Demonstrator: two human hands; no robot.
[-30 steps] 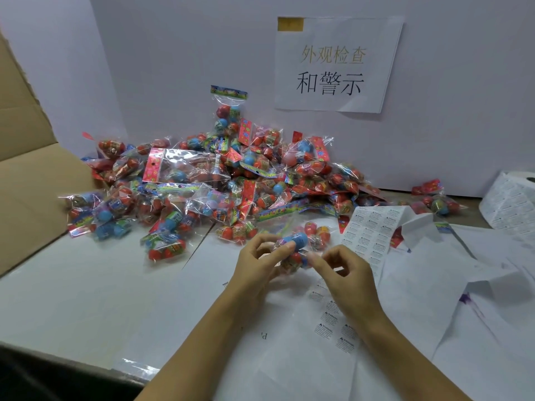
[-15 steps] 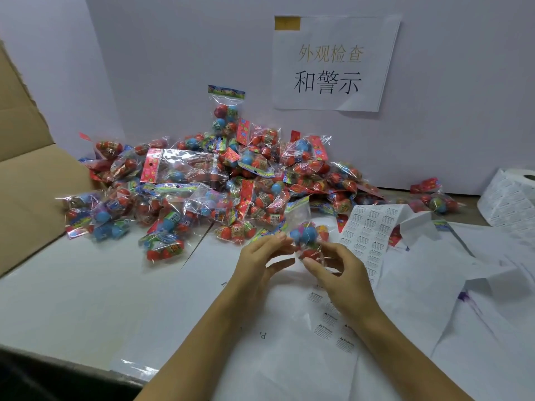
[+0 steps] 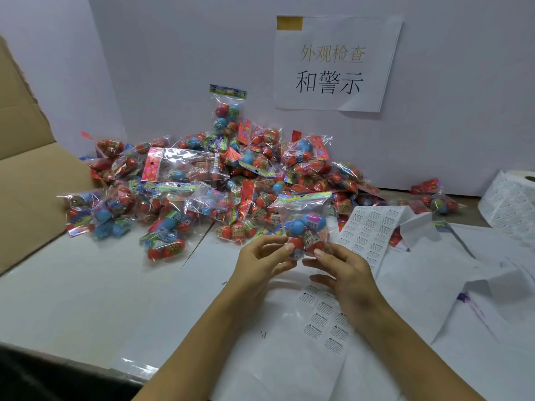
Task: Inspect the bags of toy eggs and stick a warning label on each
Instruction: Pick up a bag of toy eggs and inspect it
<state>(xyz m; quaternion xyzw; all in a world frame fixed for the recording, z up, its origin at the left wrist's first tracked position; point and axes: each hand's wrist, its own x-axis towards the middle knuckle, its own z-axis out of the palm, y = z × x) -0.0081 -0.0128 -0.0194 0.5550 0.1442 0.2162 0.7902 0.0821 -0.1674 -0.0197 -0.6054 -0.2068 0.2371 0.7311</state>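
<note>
A clear bag of toy eggs (image 3: 306, 224), with blue and red eggs inside and a striped header on top, stands upright just above the table. My left hand (image 3: 260, 261) pinches its lower left corner, and my right hand (image 3: 344, 270) pinches its lower right. A large pile of similar bags (image 3: 208, 180) lies behind against the white wall. A sheet of warning labels (image 3: 367, 230) lies to the right of the held bag. More warning labels (image 3: 324, 316) lie under my right wrist.
A roll of labels (image 3: 509, 204) sits at the far right. A few bags (image 3: 431, 198) lie apart near it. An open cardboard box flap (image 3: 26, 180) stands at the left. White backing sheets (image 3: 463, 285) cover the table's right half. A printed sign (image 3: 333, 65) hangs on the wall.
Both hands have turned the bag from lying low between the fingers to upright, with its header now pointing up, and lifted it slightly.
</note>
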